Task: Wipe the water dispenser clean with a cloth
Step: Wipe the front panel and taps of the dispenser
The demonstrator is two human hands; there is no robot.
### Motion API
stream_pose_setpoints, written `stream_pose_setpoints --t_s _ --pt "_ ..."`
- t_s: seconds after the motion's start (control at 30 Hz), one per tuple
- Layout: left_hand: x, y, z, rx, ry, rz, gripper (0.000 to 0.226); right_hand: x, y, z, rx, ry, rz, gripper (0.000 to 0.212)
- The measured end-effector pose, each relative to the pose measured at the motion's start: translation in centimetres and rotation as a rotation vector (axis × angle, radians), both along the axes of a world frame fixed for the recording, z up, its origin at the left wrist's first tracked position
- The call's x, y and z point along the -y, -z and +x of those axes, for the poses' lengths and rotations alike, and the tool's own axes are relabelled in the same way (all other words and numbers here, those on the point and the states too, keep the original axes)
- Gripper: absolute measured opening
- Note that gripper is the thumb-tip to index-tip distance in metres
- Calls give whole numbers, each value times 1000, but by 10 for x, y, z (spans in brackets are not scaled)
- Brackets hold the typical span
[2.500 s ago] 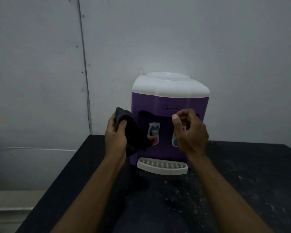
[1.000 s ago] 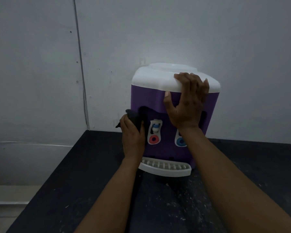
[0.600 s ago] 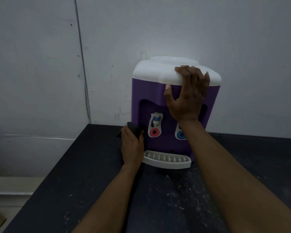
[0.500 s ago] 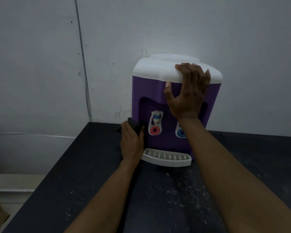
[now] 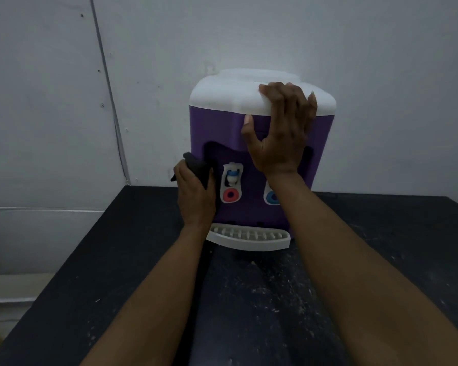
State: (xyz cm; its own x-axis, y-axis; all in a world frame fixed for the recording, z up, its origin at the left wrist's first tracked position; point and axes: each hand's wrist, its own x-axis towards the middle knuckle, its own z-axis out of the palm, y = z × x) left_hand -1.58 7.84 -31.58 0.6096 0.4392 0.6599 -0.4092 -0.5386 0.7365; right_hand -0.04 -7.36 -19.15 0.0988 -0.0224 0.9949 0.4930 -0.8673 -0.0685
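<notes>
So the purple water dispenser is sitting toward the back of a black table, right up by the grey wall, and the person has both hands on it.

The right hand is up high. Its fingers are curled over the front edge of the white top and the thumb is spread out on the purple front just below, so it's got a proper grip on the unit. The wrist hangs in front of the recess, and the blue tap is half hidden behind it.

The left hand is lower down, at the dispenser's left front corner. It's wrapped around a dark cloth, all bunched up, with a lump of fabric poking out above the fingers and a small corner sticking out on the far left. The cloth is pressed against the purple body at the edge of the recess, just beside the red tap but not touching it as far as I can see. I can't tell how much cloth is under the palm, it's pretty dim in here.

The white drip tray juts out at the bottom front, just right of the left wrist. The table top between the two forearms has pale specks and scuffs all over it.
</notes>
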Motion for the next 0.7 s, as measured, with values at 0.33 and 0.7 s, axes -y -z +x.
stream_pose_setpoints --t_s 0.33,0.7 --pt "-8 32 -14 -88 75 49 47 0 -1 1 3 -2 -4 52" --pt "-4 20 -5 -11 117 -41 46 -1 1 1 25 -6 7 51"
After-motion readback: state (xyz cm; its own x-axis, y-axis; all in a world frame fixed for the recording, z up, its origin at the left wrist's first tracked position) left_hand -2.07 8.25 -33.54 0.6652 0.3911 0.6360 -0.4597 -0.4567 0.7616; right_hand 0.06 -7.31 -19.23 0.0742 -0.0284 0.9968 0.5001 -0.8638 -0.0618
